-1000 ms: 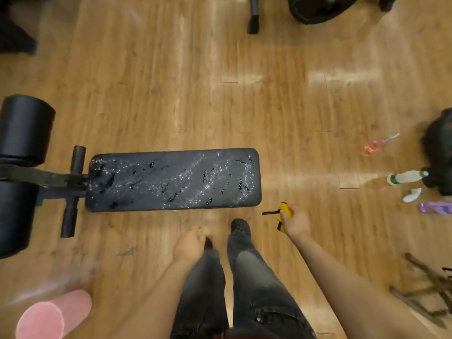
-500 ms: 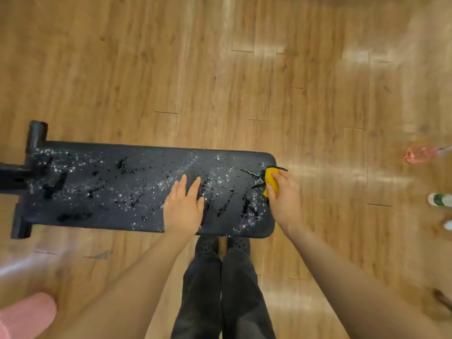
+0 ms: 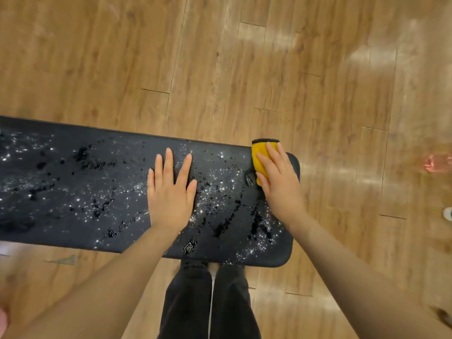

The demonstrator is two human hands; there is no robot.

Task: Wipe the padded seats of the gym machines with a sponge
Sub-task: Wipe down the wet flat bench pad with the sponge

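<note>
A long black padded bench seat point(image 3: 73, 192) runs across the view, speckled with water droplets and wet streaks. My left hand point(image 3: 168, 192) rests flat on the pad near its middle, fingers spread and straight. My right hand point(image 3: 278, 182) presses a yellow sponge with a dark scrub side point(image 3: 259, 152) onto the far right corner of the pad, its fingers lying straight over the sponge. Most of the sponge is hidden under that hand.
Wooden plank floor point(image 3: 244, 69) surrounds the bench. A blurred pink bottle point(image 3: 437, 162) and a white object point(image 3: 448, 213) lie on the floor at the right edge. My legs in dark trousers point(image 3: 208, 302) stand against the bench's near side.
I have stepped up to the bench and leaned over it. My left hand has come down flat on the pad, and my right hand has brought the sponge onto the pad's right end.
</note>
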